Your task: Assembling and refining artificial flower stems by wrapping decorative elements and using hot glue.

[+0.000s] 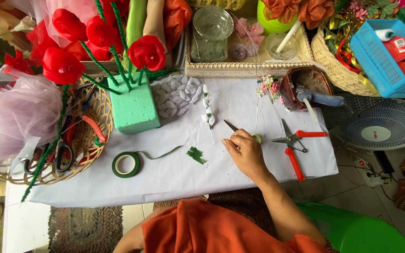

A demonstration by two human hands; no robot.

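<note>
The person's right hand [247,152] rests on the white table cover [165,180], fingers curled around small scissors [233,127] whose blade tip pokes out toward the far left. The left hand is out of view. Orange-handled pliers [294,145] lie just right of the hand; a green tape roll [126,164] lies well to the left.

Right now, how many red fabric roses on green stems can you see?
5 at least. Four red roses rise from the green foam block, one sits further left. More may hide among the red cloth behind.
</note>
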